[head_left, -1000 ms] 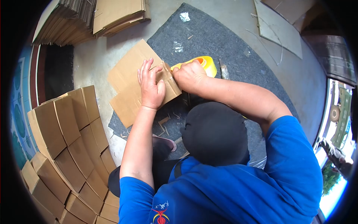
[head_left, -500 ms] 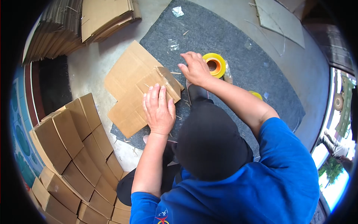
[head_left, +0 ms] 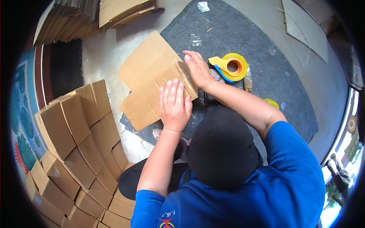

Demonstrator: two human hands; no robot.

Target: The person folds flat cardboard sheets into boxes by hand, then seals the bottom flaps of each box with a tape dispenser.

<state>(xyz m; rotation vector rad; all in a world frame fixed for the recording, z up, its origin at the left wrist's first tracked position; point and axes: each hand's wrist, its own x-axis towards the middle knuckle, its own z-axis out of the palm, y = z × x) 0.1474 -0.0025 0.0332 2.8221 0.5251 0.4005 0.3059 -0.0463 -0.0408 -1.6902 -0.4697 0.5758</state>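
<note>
A partly folded cardboard box (head_left: pixel 146 78) lies on the dark mat, its wide flaps spread toward the upper left. My left hand (head_left: pixel 175 107) rests flat on the cardboard, fingers stretched out. At the box's right end, my right hand (head_left: pixel 198 71) lies against the raised edge with its fingers extended, gripping nothing. Just right of that hand sits a yellow tape dispenser (head_left: pixel 215 61) with a blue part, carrying a roll of clear yellowish tape (head_left: pixel 243 72). The underside of the box and part of my right palm are hidden.
Finished-looking boxes (head_left: pixel 85 125) are stacked in rows at the left. Flat cardboard bundles (head_left: pixel 70 21) stand at the upper left. Another yellow tape roll (head_left: pixel 272 103) is partly behind my right arm. Plastic scraps lie on the mat (head_left: pixel 281 87).
My right hand has come down from above the mat beside the tape to the box's right edge. My left hand stays flat on the cardboard. The camera view has shifted.
</note>
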